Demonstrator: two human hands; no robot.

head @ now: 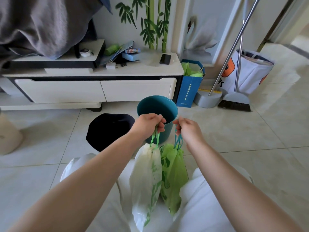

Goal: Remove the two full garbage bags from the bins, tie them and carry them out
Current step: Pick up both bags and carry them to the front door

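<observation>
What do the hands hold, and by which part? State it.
The left hand grips the white garbage bag by its green drawstring; the right hand grips the green garbage bag by its teal drawstring.

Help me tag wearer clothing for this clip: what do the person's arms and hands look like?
Left hand and right hand are bare: no gloves, watch or rings visible. Left forearm and right forearm show no sleeves within the frame. White clothing covers the legs.
</observation>
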